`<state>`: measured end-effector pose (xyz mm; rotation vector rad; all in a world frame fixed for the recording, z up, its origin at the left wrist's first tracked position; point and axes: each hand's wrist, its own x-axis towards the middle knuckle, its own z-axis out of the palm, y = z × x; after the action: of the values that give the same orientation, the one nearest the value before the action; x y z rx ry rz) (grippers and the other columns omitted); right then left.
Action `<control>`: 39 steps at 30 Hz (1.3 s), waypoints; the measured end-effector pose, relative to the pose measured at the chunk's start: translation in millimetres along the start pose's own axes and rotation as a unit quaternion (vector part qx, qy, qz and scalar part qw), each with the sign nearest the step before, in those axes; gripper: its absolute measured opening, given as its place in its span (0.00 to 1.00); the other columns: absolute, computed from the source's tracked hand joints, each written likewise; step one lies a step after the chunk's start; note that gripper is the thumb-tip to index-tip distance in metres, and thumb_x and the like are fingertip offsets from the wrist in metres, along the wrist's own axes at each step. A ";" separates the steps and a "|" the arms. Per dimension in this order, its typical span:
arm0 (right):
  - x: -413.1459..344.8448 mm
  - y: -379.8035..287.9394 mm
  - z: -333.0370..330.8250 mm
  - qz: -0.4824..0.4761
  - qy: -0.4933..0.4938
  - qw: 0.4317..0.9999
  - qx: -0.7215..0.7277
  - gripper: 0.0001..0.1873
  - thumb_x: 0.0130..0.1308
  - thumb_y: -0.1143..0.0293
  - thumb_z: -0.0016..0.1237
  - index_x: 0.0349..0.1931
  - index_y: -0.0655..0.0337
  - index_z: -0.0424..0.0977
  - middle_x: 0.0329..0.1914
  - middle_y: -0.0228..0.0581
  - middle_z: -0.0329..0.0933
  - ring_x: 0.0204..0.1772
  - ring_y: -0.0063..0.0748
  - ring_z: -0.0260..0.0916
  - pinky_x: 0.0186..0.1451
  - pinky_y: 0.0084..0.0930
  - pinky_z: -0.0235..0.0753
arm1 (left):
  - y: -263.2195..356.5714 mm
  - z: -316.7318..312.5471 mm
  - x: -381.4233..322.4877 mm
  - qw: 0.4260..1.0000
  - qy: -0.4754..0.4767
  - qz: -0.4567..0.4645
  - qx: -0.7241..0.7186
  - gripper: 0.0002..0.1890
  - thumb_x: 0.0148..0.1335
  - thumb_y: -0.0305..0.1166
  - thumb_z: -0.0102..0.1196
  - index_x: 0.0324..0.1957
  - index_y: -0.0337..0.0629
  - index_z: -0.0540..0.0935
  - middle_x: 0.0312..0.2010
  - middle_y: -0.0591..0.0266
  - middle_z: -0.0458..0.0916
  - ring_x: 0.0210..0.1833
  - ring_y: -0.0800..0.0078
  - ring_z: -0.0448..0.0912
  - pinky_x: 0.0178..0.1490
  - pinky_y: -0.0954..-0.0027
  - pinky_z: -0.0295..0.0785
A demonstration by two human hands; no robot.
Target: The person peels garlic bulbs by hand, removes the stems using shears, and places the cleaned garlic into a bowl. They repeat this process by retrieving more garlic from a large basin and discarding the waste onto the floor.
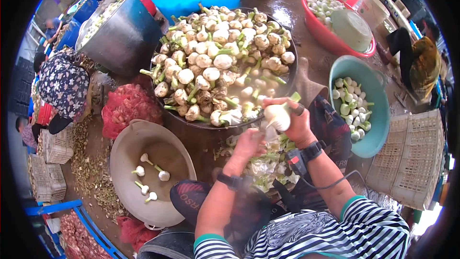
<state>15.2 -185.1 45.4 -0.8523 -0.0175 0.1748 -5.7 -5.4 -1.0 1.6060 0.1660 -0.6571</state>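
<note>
My right hand [300, 126] grips a large white garlic bulb [277, 117] with a cut green stem. A short dark handle [298, 109], perhaps a knife's, is held against the stem in the same hand; any blade is hidden. Just below the bulb, the curled fingers of my left hand [250, 144] pinch a blurred pale strip of garlic skin [270, 131]. Beyond both hands stands a wide dark basin [295, 68] heaped with soil-stained garlic bulbs [212, 61], some lying in murky water. Peeled skins and leaves [267, 171] are piled beneath my hands.
At left, a grey basin [124, 172] holds water and several trimmed bulbs; a red mesh sack [131, 108] lies behind it. On the right are a teal basin [377, 115] of clean bulbs and a plastic crate [406, 158]. People [64, 82] sit on both sides.
</note>
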 end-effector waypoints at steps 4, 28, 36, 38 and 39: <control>-4.6 -6.0 19.2 0.013 -0.003 0.998 -0.065 0.23 0.63 0.58 0.42 0.47 0.71 0.75 0.45 0.44 0.77 0.49 0.29 0.73 0.55 0.28 0.70 | 29.5 3.7 -11.6 0.990 0.030 0.090 -0.108 0.23 0.60 0.30 0.54 0.55 0.29 0.69 0.36 0.53 0.81 0.28 0.73 0.81 0.31 0.76 0.77; -6.0 7.2 1.7 0.000 0.050 0.996 -0.073 0.25 0.63 0.55 0.43 0.38 0.74 0.77 0.44 0.55 0.77 0.48 0.42 0.75 0.55 0.36 0.73 | 28.8 0.4 -16.0 0.990 -0.010 0.074 -0.121 0.08 0.59 0.28 0.52 0.33 0.33 0.81 0.25 0.56 0.83 0.25 0.70 0.83 0.27 0.73 0.76; 6.2 -8.2 -16.3 0.034 0.047 0.942 0.329 0.25 0.65 0.51 0.38 0.36 0.69 0.76 0.42 0.51 0.75 0.50 0.53 0.70 0.58 0.44 0.68 | -16.8 24.3 -0.2 0.930 -0.114 0.066 0.343 0.19 0.55 0.42 0.61 0.44 0.39 0.80 0.20 0.55 0.81 0.26 0.66 0.82 0.32 0.65 0.76; 3.5 -4.4 -14.3 0.052 0.037 0.954 0.293 0.27 0.67 0.51 0.36 0.39 0.71 0.75 0.45 0.52 0.75 0.51 0.52 0.71 0.59 0.44 0.68 | 17.9 24.0 -12.3 0.955 -0.063 -0.025 0.290 0.27 0.66 0.44 0.50 0.57 0.30 0.69 0.17 0.61 0.78 0.17 0.71 0.77 0.25 0.74 0.74; 3.0 -1.6 -10.1 0.056 0.032 0.953 0.296 0.27 0.67 0.51 0.36 0.39 0.71 0.75 0.45 0.52 0.75 0.51 0.52 0.71 0.59 0.44 0.68 | 16.1 18.2 -12.2 0.955 -0.057 -0.027 0.290 0.27 0.66 0.44 0.50 0.57 0.30 0.69 0.17 0.61 0.78 0.17 0.71 0.77 0.25 0.74 0.74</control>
<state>19.3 -193.2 39.8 -0.2589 0.1402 0.2433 -13.8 -22.0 19.0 2.1220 -0.0785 -0.8937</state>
